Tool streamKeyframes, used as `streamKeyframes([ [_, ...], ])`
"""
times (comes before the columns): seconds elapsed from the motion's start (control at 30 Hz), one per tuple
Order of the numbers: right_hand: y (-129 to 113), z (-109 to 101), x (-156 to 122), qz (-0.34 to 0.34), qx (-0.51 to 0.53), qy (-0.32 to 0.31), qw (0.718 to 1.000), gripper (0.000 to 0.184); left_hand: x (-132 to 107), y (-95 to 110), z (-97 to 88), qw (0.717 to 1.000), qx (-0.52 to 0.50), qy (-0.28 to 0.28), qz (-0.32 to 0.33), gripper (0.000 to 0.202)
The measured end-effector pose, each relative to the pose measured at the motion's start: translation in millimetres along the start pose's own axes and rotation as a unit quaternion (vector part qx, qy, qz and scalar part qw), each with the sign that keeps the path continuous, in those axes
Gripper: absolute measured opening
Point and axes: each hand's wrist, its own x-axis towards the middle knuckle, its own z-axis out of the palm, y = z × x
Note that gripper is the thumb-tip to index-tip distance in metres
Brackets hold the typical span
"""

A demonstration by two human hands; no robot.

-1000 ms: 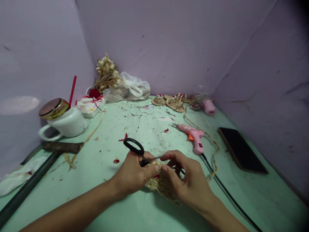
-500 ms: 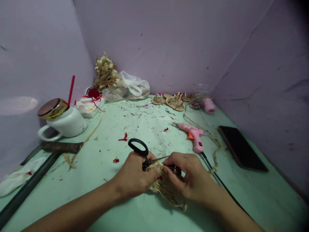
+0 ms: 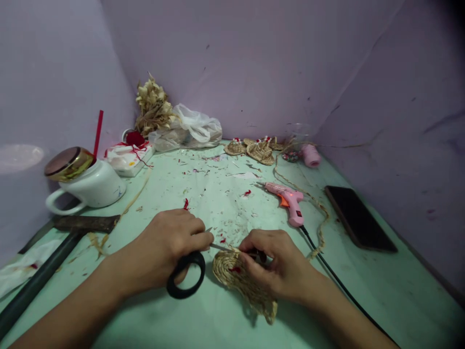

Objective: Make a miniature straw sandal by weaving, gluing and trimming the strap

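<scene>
A coiled braided-straw piece (image 3: 225,271) with a red bit near its middle lies at the front of the table. My right hand (image 3: 278,261) is closed on its upper right edge, thumb and fingers pinching it. Something dark brown (image 3: 261,255) shows beneath those fingers, mostly hidden. To the left, my left hand (image 3: 170,245) is closed around black-handled scissors (image 3: 186,275), one loop hanging below the palm. A thin metal blade (image 3: 220,247) lies between the two hands; which tool it belongs to is unclear.
A pink glue gun (image 3: 288,198) with a black cord lies right, near a phone (image 3: 359,218) and braided cord (image 3: 321,223). On the left are a hammer-like tool (image 3: 85,223) and white mug (image 3: 96,184). Straw pieces (image 3: 259,150), a plastic bag (image 3: 196,128) and pink thread (image 3: 311,155) stand behind.
My left hand has let go of the straw piece and moved left with the scissors, whose loop now hangs down. My right hand stays on the straw piece, and more of its coil shows.
</scene>
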Motion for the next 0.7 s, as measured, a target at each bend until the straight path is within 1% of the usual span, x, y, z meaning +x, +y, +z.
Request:
streamKeyframes([
  [0.1, -1, 0, 0, 0.003, 0.002, -0.013, 1.0, 0.012, 2, 7, -1.4, 0.999, 0.023, -0.029, 0.02, 0.023],
  [0.27, -3, -1, 1, -0.012, 0.011, -0.025, 1.0, 0.013, 5, 10, -0.3, 0.997, 0.047, -0.043, 0.034, 0.022],
  [0.37, -4, -2, 2, -0.013, 0.004, -0.03, 0.999, 0.013, 6, 12, 0.3, 0.997, 0.062, -0.045, 0.029, 0.02],
  [0.5, -4, -2, 0, -0.015, -0.009, -0.035, 0.999, 0.012, 8, 18, -2.3, 0.994, 0.078, -0.072, 0.008, 0.02],
  [0.6, -5, -3, -3, 0.009, -0.024, -0.037, 0.999, 0.008, 8, 24, -3.7, 0.992, 0.085, -0.093, -0.014, 0.019],
  [0.7, -8, -2, -5, 0.062, -0.032, -0.056, 0.996, 0.008, 7, 27, -1.4, 0.991, 0.079, -0.101, -0.032, 0.02],
])
